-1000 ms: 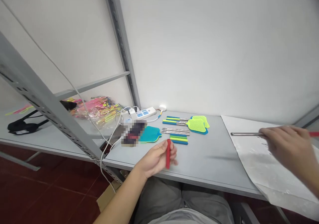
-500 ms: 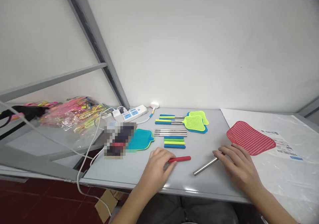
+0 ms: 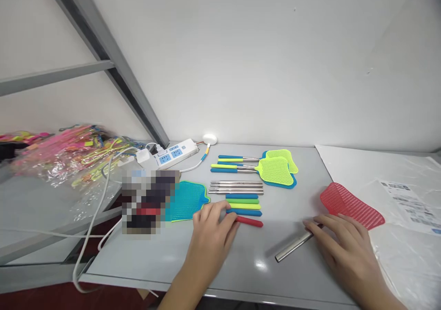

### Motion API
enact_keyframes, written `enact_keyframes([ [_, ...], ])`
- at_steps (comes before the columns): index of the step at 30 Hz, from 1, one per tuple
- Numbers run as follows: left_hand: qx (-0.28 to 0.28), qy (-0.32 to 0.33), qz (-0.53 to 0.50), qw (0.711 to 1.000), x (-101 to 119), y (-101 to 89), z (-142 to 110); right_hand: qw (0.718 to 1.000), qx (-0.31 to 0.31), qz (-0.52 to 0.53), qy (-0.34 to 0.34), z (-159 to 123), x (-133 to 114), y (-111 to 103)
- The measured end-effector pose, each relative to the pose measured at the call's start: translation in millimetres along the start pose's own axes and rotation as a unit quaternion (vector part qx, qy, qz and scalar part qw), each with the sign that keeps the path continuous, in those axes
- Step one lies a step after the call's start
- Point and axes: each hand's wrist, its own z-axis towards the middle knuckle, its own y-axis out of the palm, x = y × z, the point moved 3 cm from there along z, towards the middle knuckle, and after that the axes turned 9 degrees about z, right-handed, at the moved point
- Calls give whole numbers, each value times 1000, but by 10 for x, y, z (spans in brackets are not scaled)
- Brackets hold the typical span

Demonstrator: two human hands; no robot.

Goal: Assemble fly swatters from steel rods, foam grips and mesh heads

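"What were the hands doing?"

"The left hand (image 3: 212, 229) pinched one end of a smooth red handle (image 3: 250, 221) between finger and thumb. The handle lay on the hard gray counter (image 3: 241, 252), in front of four more round handles (image 3: 244, 206): blue, green, yellow and blue."

"And the other hand?"

"The right hand (image 3: 344, 245) had its fingers around a shiny metal rod (image 3: 292, 248), round like a pipe. One end pointed at the front edge. Just past that hand was a red swatter head (image 3: 353, 205), thin and full of tiny holes. I couldn't tell if they were joined."

"What was farther back?"

"Skinny metal sticks (image 3: 236, 187) lay side by side, then yellow and blue swatters (image 3: 275, 171) near the back edge. A flat blue head (image 3: 188, 200) sat toward the left edge. A wrinkly white sheet (image 3: 409, 264) covered the right side."
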Motion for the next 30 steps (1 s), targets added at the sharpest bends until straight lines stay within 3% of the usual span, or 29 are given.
enact_keyframes([
  [13,-8,1,35,999,31,7,37,999,-9,15,30,-57,93,62],
  [22,-12,2,30,999,58,17,-9,999,30,16,17,39,22,-14],
  [26,6,20,3,1000,98,-52,-30,997,79,1,16,62,-11,-72],
  [30,12,71,-77,994,229,-141,-83,984,176,23,16,41,-29,-240],
])
